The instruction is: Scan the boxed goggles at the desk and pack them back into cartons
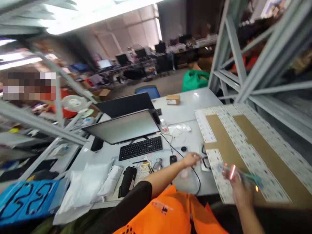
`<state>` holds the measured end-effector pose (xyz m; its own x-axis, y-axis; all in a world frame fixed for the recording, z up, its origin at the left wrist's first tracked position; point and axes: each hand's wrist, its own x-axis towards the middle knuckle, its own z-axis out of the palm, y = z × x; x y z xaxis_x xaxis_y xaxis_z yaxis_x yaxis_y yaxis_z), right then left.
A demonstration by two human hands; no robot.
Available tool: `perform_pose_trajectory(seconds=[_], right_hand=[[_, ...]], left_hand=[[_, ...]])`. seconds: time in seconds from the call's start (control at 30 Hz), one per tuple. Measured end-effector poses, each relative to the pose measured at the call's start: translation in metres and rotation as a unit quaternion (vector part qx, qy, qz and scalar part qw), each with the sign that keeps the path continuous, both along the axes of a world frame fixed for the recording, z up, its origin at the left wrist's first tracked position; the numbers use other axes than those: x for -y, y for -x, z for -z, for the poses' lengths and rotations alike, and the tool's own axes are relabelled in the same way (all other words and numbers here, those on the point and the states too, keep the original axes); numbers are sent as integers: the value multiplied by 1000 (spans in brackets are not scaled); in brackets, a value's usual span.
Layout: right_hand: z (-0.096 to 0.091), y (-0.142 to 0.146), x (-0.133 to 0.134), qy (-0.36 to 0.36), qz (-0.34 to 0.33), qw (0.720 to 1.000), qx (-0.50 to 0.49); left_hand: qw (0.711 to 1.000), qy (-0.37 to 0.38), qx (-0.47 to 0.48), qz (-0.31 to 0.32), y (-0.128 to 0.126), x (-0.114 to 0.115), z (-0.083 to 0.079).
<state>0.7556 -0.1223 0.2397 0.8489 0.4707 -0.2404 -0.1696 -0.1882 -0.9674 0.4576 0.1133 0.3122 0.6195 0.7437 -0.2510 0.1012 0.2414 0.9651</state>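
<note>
My left hand [192, 159] reaches across the desk with its fingers stretched to the right, apparently holding nothing. Just beyond its fingertips lies a black-and-white object [206, 163], partly hidden by the edge of a large brown cardboard sheet [226, 146]. Rows of white printed labels [255, 156] cover much of that sheet. Over its lower part, my right hand [240, 187] is closed around a shiny clear-and-teal object [253, 178]. Motion smears this object, and its kind is unclear. Orange-red glints show along it.
A black keyboard [140, 148] and a monitor [126, 126] stand left of centre, near a mouse [173, 159] with its cable. White plastic packages [85, 182] and a black pouch [128, 181] lie at the front left. Grey metal shelf frames [235, 48] flank the desk. A small carton [173, 99] sits farther back.
</note>
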Motion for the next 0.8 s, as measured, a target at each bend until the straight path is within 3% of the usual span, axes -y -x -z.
perform_pose_trajectory(seconds=[0.07, 0.17, 0.23, 0.3, 0.4, 0.53, 0.67, 0.8], right_hand=[[-8, 3, 4, -32, 105, 992, -57], [-13, -4, 9, -32, 148, 988, -43], [-10, -12, 18, -52, 168, 984, -19], [-8, -18, 31, -71, 192, 979, -15], [-5, -26, 50, -96, 226, 969, -25], [0, -41, 64, -124, 263, 957, -8], [3, -48, 60, -139, 289, 947, -3], [-4, -45, 42, -155, 277, 948, -19]], left_hand=[[997, 47, -25, 55, -59, 5, 24], [983, 107, -68, 133, -144, 20, 65], [974, 131, -92, 161, -186, 30, 86], [970, 148, -102, 167, -209, 37, 98], [970, 167, -91, 153, -217, 42, 103], [967, 211, -58, 128, -207, 60, 103], [958, 262, -34, 106, -195, 93, 105], [950, 283, -34, 128, -190, 114, 105]])
